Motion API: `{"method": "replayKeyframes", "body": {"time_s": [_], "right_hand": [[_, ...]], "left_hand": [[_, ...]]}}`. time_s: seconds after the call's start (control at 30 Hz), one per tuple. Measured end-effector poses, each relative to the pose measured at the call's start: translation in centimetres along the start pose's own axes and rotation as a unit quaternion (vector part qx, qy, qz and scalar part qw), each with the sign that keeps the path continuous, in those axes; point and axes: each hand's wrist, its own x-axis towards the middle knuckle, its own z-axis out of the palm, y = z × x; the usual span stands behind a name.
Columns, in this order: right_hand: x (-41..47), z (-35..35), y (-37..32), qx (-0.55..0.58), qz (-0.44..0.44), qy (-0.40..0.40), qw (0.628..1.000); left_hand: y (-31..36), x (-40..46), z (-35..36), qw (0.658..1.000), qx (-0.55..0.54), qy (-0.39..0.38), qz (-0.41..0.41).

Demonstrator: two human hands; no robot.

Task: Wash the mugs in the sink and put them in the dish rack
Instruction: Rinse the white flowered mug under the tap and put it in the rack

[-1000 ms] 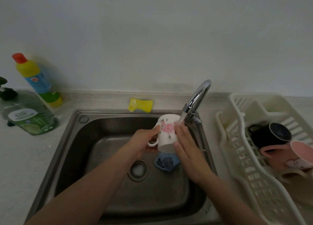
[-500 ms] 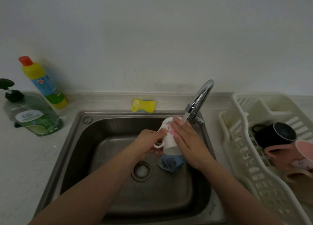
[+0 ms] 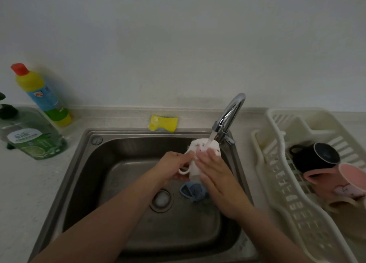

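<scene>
My bench (image 3: pixel 29 183) carries a green soap bottle (image 3: pixel 33 138), a yellow bottle (image 3: pixel 42 95), a yellow sponge (image 3: pixel 163 123) behind the sink (image 3: pixel 79 173), and the dish rack (image 3: pixel 293 193).

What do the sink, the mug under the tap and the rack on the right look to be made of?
The sink looks like brushed stainless steel: grey, dull sheen. The white mug seems to be glazed ceramic, smooth with a printed pattern. The dish rack looks like cream moulded plastic, matte, with slotted ribs.

A plain pale wall (image 3: pixel 178 40) rises behind a light speckled countertop (image 3: pixel 25 185), seemingly in dim light.
</scene>
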Motion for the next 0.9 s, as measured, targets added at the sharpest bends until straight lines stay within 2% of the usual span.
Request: {"method": "replayKeyframes", "body": {"time_s": [0.03, 0.13, 0.2, 0.27, 0.33, 0.43, 0.5, 0.63, 0.8, 0.83, 0.9], "right_hand": [[0.4, 0.1, 0.5, 0.025, 0.017, -0.001, 1.000], [3.4, -0.3, 1.2, 0.104, 0.148, 0.013, 0.983], [3.1, -0.4, 0.0, 0.099, 0.143, 0.007, 0.985], [0.9, -0.1, -1.1, 0.058, 0.073, -0.007, 0.996], [0.0, 0.1, -0.8, 0.052, 0.044, -0.007, 0.998], [3.0, -0.7, -0.2, 0.179, 0.169, 0.039, 0.968], [3.5, -1.0, -0.9, 0.213, 0.196, 0.045, 0.956], [-0.7, 0.2, -2.1, 0.108, 0.108, -0.001, 0.988], [3.9, -0.5, -0.6, 0.159, 0.188, 0.037, 0.968], [4.2, -0.5, -0.8, 0.150, 0.192, 0.034, 0.969], [3.1, -0.4, -1.8, 0.071, 0.143, 0.011, 0.987]], "left_hand": [[-0.1, -0.2, 0.0, 1.000, -0.001, 0.002, -0.002], [-0.2, -0.5, -0.2, 1.000, -0.025, 0.016, 0.000], [0.1, -0.7, -0.5, 0.999, -0.034, 0.016, 0.011], [0.1, -0.8, -1.4, 0.999, -0.038, 0.008, 0.015], [-0.1, -1.2, -1.7, 0.999, -0.035, 0.001, 0.016], [-0.2, -1.3, -1.4, 0.999, -0.036, -0.002, 0.016], [0.0, -1.2, -1.3, 0.998, -0.056, 0.007, 0.017], [0.3, -1.1, -1.9, 0.997, -0.068, 0.009, 0.019], [0.3, -1.0, -1.2, 0.999, -0.046, 0.023, 0.016], [0.4, -0.9, -1.0, 0.998, -0.045, 0.029, 0.018], [0.6, -0.8, -1.1, 0.999, -0.041, 0.030, 0.018]]}}
